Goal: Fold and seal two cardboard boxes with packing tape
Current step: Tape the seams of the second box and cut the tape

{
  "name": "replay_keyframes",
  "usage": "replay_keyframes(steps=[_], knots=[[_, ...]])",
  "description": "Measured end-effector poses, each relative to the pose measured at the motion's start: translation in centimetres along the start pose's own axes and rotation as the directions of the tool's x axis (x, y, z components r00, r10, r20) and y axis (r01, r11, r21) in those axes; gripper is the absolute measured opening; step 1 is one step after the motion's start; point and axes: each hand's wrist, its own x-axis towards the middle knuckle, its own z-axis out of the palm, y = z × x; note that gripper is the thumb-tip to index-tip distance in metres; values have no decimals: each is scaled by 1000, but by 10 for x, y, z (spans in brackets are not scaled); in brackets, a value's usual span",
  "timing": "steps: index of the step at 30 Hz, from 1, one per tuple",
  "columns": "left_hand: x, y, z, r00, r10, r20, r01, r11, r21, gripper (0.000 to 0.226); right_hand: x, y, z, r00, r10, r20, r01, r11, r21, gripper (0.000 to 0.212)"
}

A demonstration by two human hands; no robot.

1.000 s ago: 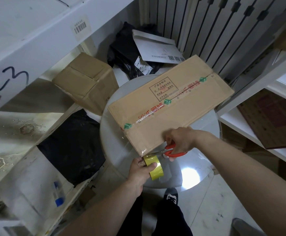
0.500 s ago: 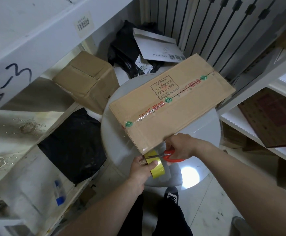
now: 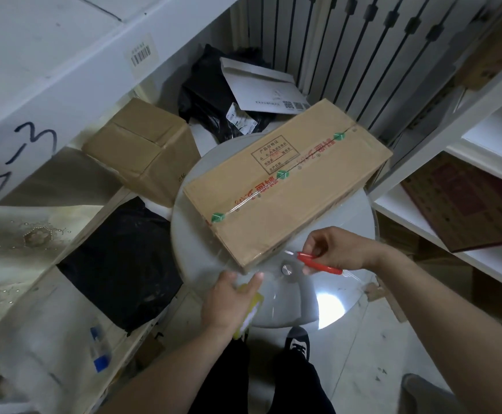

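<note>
Head view: cardboard box lies centre frame on the round table. Left hand, lower centre, curls round the tape roll; right hand pinches red scissors. Tape at the near corner may lift if unpressed.

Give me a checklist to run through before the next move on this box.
1. Long cardboard box lying flat on the round glass table, flaps closed: ok.
2. Centre seam covered by clear tape: ok.
3. Tape end cut free of the tape roll: cannot tell, the clear film barely shows.
4. Tape end pressed down over the near end of the box: cannot tell.
5. Tape roll held by the left hand at the table's edge: ok.
6. Red-handled scissors held by the right hand, off the box: ok.
</note>
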Motion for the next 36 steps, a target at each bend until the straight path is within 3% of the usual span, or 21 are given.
replay_keyframes(steps=[2,4,6,8,15,18,20,22,26,29,32,36], knots=[[1,12,-13,998,52,-26,-46,981,186,75,0,-5,-2,985,-20,-170,29,998,52,32],[4,24,-19,994,107,-16,-95,937,336,76,6,-11,0,918,-36,-394,-3,995,-98,33],[8,34,-21,995,95,-20,-80,919,386,76,13,-17,3,830,-69,-554,-26,986,-163,34],[13,34,-19,993,111,-27,-88,894,438,79,19,-22,4,775,-96,-625,-18,984,-175,34],[34,25,-18,961,275,-2,-220,773,596,86,42,-28,9,784,-147,-603,-200,860,-470,43],[40,23,-14,973,228,-39,-170,820,547,81,49,-24,13,787,-162,-595,-206,840,-502,42],[45,24,-10,982,185,-40,-133,827,546,65,51,-26,13,783,-170,-598,-209,834,-510,43],[51,25,-10,988,153,-11,-120,814,569,51,53,-28,14,786,-170,-595,-223,819,-529,42],[63,19,-27,989,106,107,-149,784,602,45,51,-31,18,787,-159,-596,-247,804,-540,41],[70,9,-57,999,37,33,-48,880,472,36,46,-35,23,804,-107,-585,-258,824,-504,41],[73,24,-94,967,11,-253,20,993,120,45,43,-41,28,819,-36,-573,-269,858,-438,42],[73,88,-135,832,80,-550,-212,960,-182,42,39,-54,12,773,78,-630,-266,941,-209,46]])
